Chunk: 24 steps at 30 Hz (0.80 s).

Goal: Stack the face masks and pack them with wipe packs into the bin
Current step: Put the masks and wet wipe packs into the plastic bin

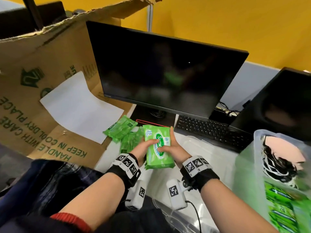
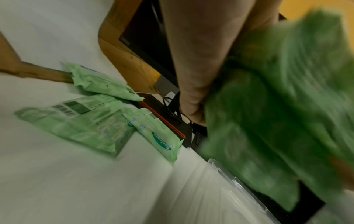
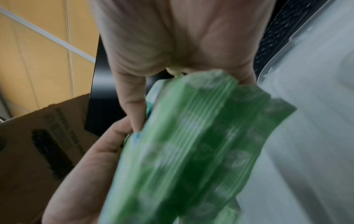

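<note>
both hands grasp a stack of green wipe packs (image 1: 158, 147) above the white table (image 1: 193, 148), left hand (image 1: 143, 148) and right hand (image 1: 173, 148) clasping its sides. loose wipe packs (image 1: 120, 130) lie just beyond the left fingers; a keyboard (image 1: 210, 130) and clear bin (image 1: 257, 137) sit past the right fingers.

The held stack of wipe packs (image 1: 158, 147) is smeared green in both wrist views, so its print and the number of packs in it cannot be read there. In the head view the left hand (image 1: 143, 147) covers the stack's left edge and the right hand (image 1: 174, 147) its right edge. The clear bin (image 1: 257, 137) is cut off by the right edge, and the black masks (image 1: 276, 163) inside blur into 1 tangle. The loose wipe packs (image 2: 82, 125) on the table overlap, their small print unreadable.
</note>
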Motion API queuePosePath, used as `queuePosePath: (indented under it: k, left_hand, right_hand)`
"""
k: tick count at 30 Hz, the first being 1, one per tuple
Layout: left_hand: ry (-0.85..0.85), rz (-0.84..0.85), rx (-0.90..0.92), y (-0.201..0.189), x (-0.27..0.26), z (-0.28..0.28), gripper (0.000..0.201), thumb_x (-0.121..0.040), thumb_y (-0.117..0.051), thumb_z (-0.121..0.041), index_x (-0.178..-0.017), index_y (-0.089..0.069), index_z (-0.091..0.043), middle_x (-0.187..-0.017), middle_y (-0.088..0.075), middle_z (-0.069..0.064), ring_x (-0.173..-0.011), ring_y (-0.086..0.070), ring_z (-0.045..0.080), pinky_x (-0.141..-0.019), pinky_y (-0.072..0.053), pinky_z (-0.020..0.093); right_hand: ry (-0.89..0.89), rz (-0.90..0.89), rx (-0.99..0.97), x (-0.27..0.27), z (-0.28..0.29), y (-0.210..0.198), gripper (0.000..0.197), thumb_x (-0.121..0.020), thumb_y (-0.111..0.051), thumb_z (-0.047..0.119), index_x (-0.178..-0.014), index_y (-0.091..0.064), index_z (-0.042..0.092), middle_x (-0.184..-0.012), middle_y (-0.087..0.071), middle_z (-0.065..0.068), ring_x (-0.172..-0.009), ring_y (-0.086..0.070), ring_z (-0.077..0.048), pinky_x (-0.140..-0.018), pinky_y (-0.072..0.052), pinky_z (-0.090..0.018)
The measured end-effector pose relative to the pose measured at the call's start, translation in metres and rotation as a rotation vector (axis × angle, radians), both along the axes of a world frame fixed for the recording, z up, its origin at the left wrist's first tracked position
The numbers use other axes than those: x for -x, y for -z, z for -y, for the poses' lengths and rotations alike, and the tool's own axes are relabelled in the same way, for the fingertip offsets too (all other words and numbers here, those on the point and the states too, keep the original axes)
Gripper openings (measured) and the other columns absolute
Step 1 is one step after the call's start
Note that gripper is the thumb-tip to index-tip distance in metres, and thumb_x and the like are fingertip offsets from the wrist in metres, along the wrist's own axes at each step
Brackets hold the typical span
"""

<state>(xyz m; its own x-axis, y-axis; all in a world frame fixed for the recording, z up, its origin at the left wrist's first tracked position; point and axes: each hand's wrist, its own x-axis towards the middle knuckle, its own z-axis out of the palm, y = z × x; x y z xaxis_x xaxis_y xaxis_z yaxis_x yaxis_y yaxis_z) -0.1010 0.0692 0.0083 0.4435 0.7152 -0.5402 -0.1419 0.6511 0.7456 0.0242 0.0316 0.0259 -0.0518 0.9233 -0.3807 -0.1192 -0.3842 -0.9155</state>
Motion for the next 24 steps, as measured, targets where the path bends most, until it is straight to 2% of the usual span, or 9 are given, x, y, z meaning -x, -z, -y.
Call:
queuePosePath:
  k: [3,5,7,10,13,14,17,20,24]
  left_hand:
    - [0.040,-0.031,-0.044,0.001,-0.005,0.002,0.077,-0.057,-0.071,-0.017,-0.129,-0.047,-0.004,-0.120,-0.061,0.019,-0.106,-0.061,0.034,-0.089,-0.051,0.044]
    - [0.044,-0.106,-0.137,0.003,-0.009,0.002,0.067,-0.062,-0.071,-0.005,-0.125,-0.048,0.000,-0.115,-0.063,0.017,-0.106,-0.061,0.033,-0.089,-0.051,0.041]
    - [0.034,-0.203,-0.223,0.008,-0.013,0.000,0.082,-0.063,-0.074,0.005,-0.135,-0.036,-0.011,-0.117,-0.058,0.012,-0.110,-0.058,0.032,-0.093,-0.048,0.041]
    - [0.041,-0.369,-0.407,0.011,-0.021,0.005,0.118,-0.055,-0.082,-0.002,-0.147,-0.012,-0.024,-0.137,-0.039,0.014,-0.127,-0.042,0.032,-0.103,-0.040,0.048]
    - [0.271,-0.457,-0.627,0.025,-0.035,0.014,0.126,-0.046,-0.081,-0.022,-0.143,-0.003,-0.045,-0.148,-0.032,0.010,-0.133,-0.035,0.030,-0.105,-0.038,0.048]
    - [0.336,-0.442,-0.654,0.026,-0.041,0.020,0.122,-0.052,-0.079,-0.017,-0.142,-0.002,-0.046,-0.149,-0.031,0.009,-0.133,-0.036,0.030,-0.104,-0.039,0.047]
    - [0.506,-0.490,-0.702,0.028,-0.059,0.036,0.097,-0.074,-0.064,0.005,-0.147,-0.010,-0.029,-0.136,-0.046,0.016,-0.122,-0.048,0.032,-0.099,-0.043,0.036]
    - [0.597,-0.638,-0.760,0.030,-0.067,0.042,0.077,-0.083,-0.057,0.003,-0.147,-0.020,-0.017,-0.129,-0.053,0.017,-0.114,-0.054,0.030,-0.091,-0.038,0.022]
    - [0.634,-0.648,-0.763,0.032,-0.064,0.037,0.073,-0.082,-0.059,0.004,-0.145,-0.027,-0.016,-0.132,-0.052,0.014,-0.114,-0.054,0.030,-0.093,-0.041,0.022]
  right_hand:
    - [0.140,0.048,-0.012,-0.021,0.011,0.002,0.118,-0.070,-0.062,-0.022,-0.146,0.013,0.030,-0.120,-0.056,-0.006,-0.100,-0.060,-0.022,-0.074,-0.056,-0.031]
    - [0.183,0.235,0.025,-0.034,0.018,0.003,0.133,-0.054,-0.080,-0.008,-0.147,0.008,0.028,-0.112,-0.062,-0.004,-0.099,-0.063,-0.023,-0.082,-0.055,-0.039]
    - [0.167,0.577,0.050,-0.046,0.024,0.000,0.134,-0.042,-0.085,0.011,-0.149,-0.005,0.022,-0.110,-0.064,-0.010,-0.104,-0.061,-0.027,-0.092,-0.050,-0.041]
    - [0.065,1.091,0.094,-0.058,0.037,-0.006,0.096,-0.059,-0.079,0.016,-0.141,-0.029,0.019,-0.117,-0.060,-0.009,-0.115,-0.053,-0.027,-0.097,-0.041,-0.033]
    - [-0.071,1.387,0.102,-0.060,0.054,0.001,0.059,-0.076,-0.065,0.021,-0.130,-0.042,0.022,-0.120,-0.057,-0.004,-0.118,-0.047,-0.025,-0.095,-0.034,-0.032]
    - [-0.108,1.434,0.091,-0.060,0.058,0.007,0.053,-0.078,-0.062,0.023,-0.128,-0.044,0.023,-0.121,-0.057,-0.003,-0.118,-0.047,-0.025,-0.094,-0.034,-0.033]
    - [-0.208,1.488,0.076,-0.059,0.070,0.026,0.058,-0.082,-0.060,0.035,-0.134,-0.037,0.023,-0.129,-0.051,-0.002,-0.121,-0.043,-0.025,-0.095,-0.032,-0.036]
    - [-0.288,1.523,0.118,-0.059,0.075,0.041,0.074,-0.083,-0.057,0.048,-0.142,-0.022,0.019,-0.135,-0.044,-0.006,-0.124,-0.042,-0.026,-0.099,-0.030,-0.038]
    - [-0.343,1.566,0.170,-0.058,0.070,0.043,0.074,-0.082,-0.062,0.038,-0.138,-0.020,0.013,-0.131,-0.044,-0.012,-0.121,-0.044,-0.028,-0.099,-0.032,-0.038]
